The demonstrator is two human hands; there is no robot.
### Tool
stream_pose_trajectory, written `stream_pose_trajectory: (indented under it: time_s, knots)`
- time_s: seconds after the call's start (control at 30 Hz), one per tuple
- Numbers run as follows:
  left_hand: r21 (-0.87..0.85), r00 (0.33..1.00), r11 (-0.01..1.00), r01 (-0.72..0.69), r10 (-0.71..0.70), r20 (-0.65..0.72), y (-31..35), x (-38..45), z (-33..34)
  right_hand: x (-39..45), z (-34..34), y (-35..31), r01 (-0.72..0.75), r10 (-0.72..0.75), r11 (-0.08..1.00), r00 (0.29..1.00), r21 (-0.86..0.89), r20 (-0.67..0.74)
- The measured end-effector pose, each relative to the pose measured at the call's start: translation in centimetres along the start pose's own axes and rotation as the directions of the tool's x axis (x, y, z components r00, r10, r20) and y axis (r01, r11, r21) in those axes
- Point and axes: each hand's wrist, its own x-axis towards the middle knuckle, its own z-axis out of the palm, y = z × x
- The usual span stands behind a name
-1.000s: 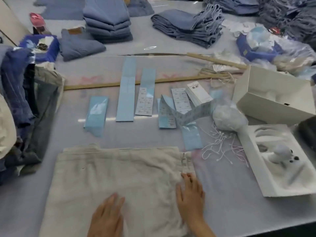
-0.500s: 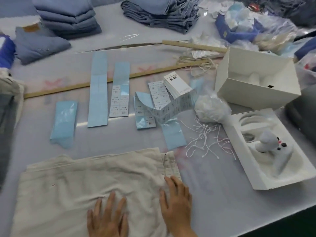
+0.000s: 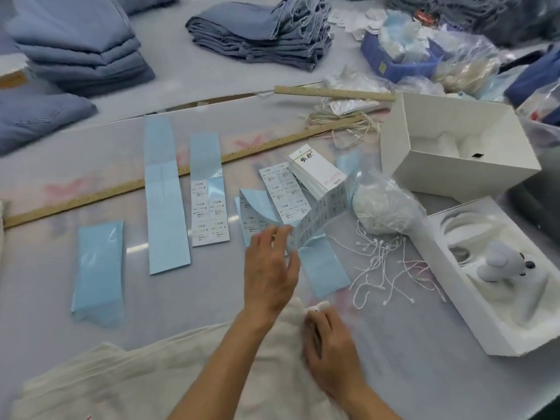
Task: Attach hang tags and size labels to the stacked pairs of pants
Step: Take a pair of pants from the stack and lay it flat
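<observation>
Blue backing strips (image 3: 165,204) are lying on the table's left. The left hand (image 3: 270,269) is reaching forward, fingers spread and relaxed, touching the folded label strip (image 3: 318,219). The right hand (image 3: 328,353) is pinching the cream pants (image 3: 127,380) at their top corner. White strings (image 3: 391,268) are sprawling beside an open box (image 3: 472,304).

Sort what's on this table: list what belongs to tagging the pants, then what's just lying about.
Job:
cream pants
size label strip
hang tags
tag strings
left hand
right hand

Lying about:
wooden ruler
white boxes
blue bin
</observation>
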Motion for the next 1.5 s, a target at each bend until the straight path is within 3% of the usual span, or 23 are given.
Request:
stream_pose_trajectory:
  time_s: [0.13, 0.2, 0.37, 0.5, 0.6, 0.67, 0.77, 0.97, 1.1, 1.27, 1.4, 1.5]
  knots:
    - [0.236, 0.987, 0.971, -0.047, 0.008, 0.163, 1.5, 7.2, 3.0, -0.1, 0.1, 0.0, 0.000, 0.000, 1.000, 1.000, -0.028, -0.011]
    - [0.266, 0.974, 0.964, -0.015, -0.045, 0.221, 1.3, 8.7, 4.2, -0.1, 0.2, 0.1, 0.008, -0.009, 0.999, 1.000, -0.038, -0.022]
    - [0.065, 0.939, 0.945, 0.319, -0.325, 0.113, -1.9, 7.3, 4.5, 0.0, 0.0, 0.2, -0.009, 0.008, 0.999, 0.999, -0.039, -0.031]
    - [-0.134, 0.783, 0.772, 0.621, -0.617, 0.075, -5.2, 4.1, 3.6, 0.1, -0.1, 0.5, 0.003, -0.003, 1.000, 0.999, -0.006, -0.036]
    - [-0.201, 0.730, 0.708, 0.677, -0.680, 0.065, -6.1, 2.1, 3.6, 0.1, 0.0, 0.4, -0.010, 0.010, 1.000, 0.999, 0.010, -0.033]
    - [-0.141, 0.769, 0.760, 0.635, -0.638, 0.024, -5.7, 1.7, 3.6, 0.0, 0.1, 0.5, -0.021, 0.021, 1.000, 0.999, 0.021, -0.028]
    - [0.079, 0.866, 0.864, 0.497, -0.500, 0.019, -5.1, 1.1, 4.0, 0.0, 0.1, 0.5, -0.036, 0.037, 0.999, 0.999, 0.016, -0.035]
    - [0.351, 0.962, 0.912, 0.213, -0.260, 0.090, -5.3, 0.4, 4.5, 0.1, -0.2, 0.2, -0.038, 0.040, 0.998, 0.998, 0.041, -0.047]
    - [0.300, 0.950, 0.930, 0.211, -0.267, 0.160, -5.4, 0.9, 4.0, -0.1, -0.1, 0.5, -0.054, 0.057, 0.996, 0.997, 0.064, -0.058]
    - [0.107, 0.998, 0.994, -0.013, 0.006, 0.066, -2.0, -4.2, 2.2, 0.7, -1.1, -0.3, -0.128, 0.132, 0.979, 0.991, 0.158, -0.014]
    - [0.003, 0.940, 0.989, -0.148, 0.140, 0.311, -0.5, -13.2, 1.4, -1.4, -3.7, -0.9, -0.292, 0.299, 0.918, 0.954, 0.268, 0.012]
    - [0.029, 0.877, 0.978, -0.207, 0.172, 0.449, -1.3, -15.4, 1.1, -7.8, -6.0, -1.1, -0.387, 0.390, 0.914, 0.921, 0.122, 0.004]
